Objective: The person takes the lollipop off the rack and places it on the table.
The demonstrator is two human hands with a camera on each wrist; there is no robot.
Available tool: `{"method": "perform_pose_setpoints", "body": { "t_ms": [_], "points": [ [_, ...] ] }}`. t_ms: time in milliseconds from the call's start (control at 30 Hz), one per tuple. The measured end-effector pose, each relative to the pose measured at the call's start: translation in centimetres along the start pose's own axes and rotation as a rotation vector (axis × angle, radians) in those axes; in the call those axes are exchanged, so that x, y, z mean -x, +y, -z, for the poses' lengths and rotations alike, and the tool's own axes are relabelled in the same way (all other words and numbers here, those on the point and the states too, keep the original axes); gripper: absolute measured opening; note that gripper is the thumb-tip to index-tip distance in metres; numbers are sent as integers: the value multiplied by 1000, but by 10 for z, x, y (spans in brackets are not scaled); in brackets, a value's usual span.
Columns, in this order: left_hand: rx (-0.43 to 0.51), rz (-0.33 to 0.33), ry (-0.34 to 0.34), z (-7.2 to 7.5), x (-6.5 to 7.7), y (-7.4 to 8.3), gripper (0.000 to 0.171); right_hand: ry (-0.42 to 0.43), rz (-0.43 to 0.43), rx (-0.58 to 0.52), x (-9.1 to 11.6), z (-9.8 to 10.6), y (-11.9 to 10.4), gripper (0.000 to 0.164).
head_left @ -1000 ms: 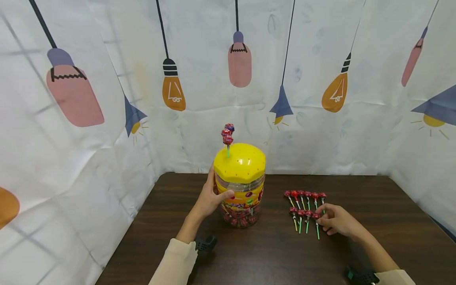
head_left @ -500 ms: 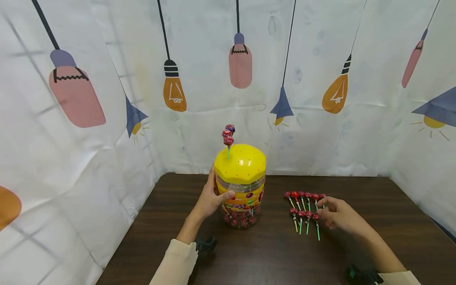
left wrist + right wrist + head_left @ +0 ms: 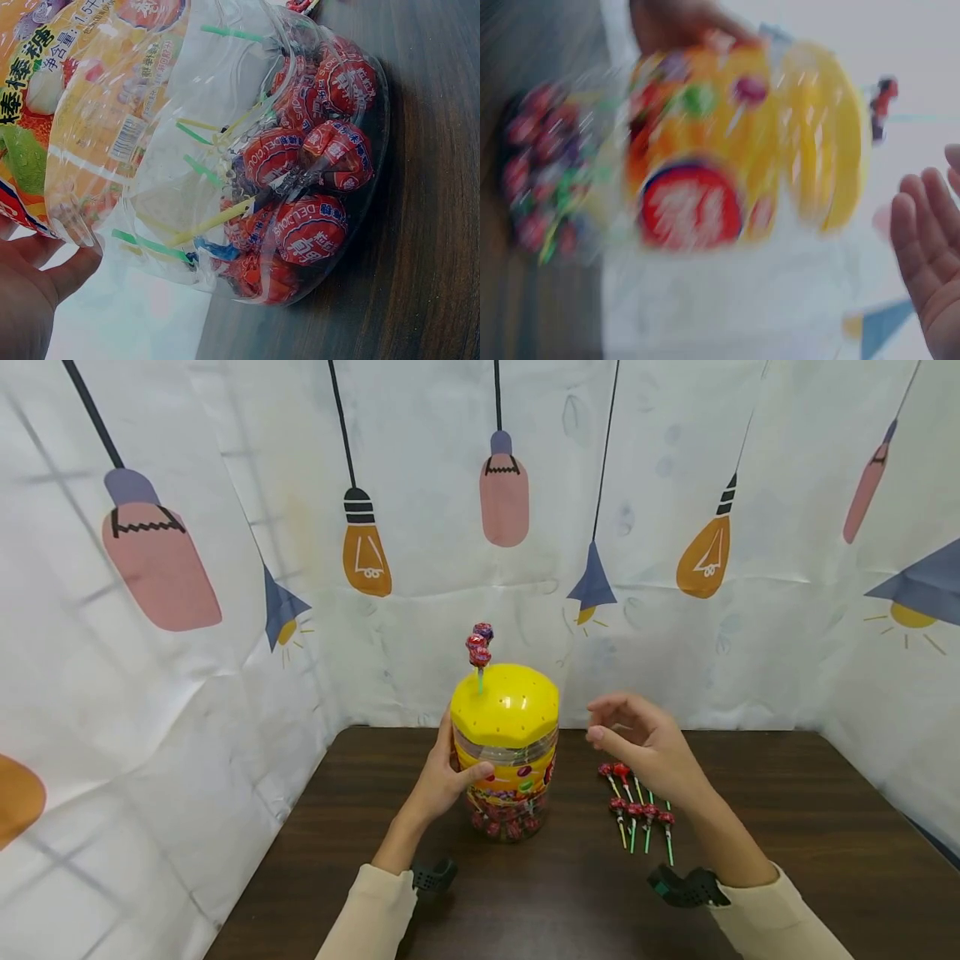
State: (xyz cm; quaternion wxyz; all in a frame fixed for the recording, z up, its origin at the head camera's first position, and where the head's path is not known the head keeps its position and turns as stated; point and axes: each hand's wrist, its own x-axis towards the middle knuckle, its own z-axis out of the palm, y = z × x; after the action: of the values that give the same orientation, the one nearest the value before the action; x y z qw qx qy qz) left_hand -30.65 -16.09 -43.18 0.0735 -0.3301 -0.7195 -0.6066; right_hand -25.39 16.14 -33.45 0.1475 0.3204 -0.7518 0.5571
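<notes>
In the head view a clear candy jar (image 3: 517, 777) with a yellow lid (image 3: 517, 706) stands upright on the table. Several lollipops lie inside its base, and a few lollipops (image 3: 478, 656) stick up from the lid's left side. My left hand (image 3: 441, 781) grips the jar's left side, the thumb across its front. To the right of the lid my right hand (image 3: 652, 747) is raised, fingers loosely bent, holding nothing. Below it are two rows of lollipops on the table: the front row (image 3: 634, 811) shows fully, while my hand hides part of the back row (image 3: 622, 772).
The dark wooden table (image 3: 540, 910) has its far edge against a white curtain (image 3: 420, 660) printed with lamps. Black wrist cameras sit on both arms; the right one (image 3: 686, 887) is just in front of the lollipop rows.
My right hand has left the lollipops on the table and moved up and left toward the jar's lid. The left hand and the jar have stayed in place.
</notes>
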Motion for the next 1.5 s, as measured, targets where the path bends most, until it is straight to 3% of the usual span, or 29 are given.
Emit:
{"method": "perform_pose_setpoints", "body": {
  "t_ms": [167, 300, 633, 933, 1200, 1500],
  "points": [
    [-19, 6, 13, 0, 1, 0, 101, 54, 111, -106, -34, -28, -24, 30],
    [-21, 25, 18, 1, 2, 1, 100, 66, 141, -114, -57, -44, -33, 34],
    [-9, 54, 23, 1, 1, 0, 99, 6, 114, -104, -97, -72, -37, 42],
    [-5, 62, 21, 1, 1, 0, 98, -43, 69, -28, -109, -86, -27, 38],
    [3, 71, 28, 1, -4, 4, 97, -28, 64, -1, -113, -90, -28, 33],
    [7, 77, 19, 0, -1, 3, 97, 71, 114, -92, -114, -93, -25, 33]
  ]
}}
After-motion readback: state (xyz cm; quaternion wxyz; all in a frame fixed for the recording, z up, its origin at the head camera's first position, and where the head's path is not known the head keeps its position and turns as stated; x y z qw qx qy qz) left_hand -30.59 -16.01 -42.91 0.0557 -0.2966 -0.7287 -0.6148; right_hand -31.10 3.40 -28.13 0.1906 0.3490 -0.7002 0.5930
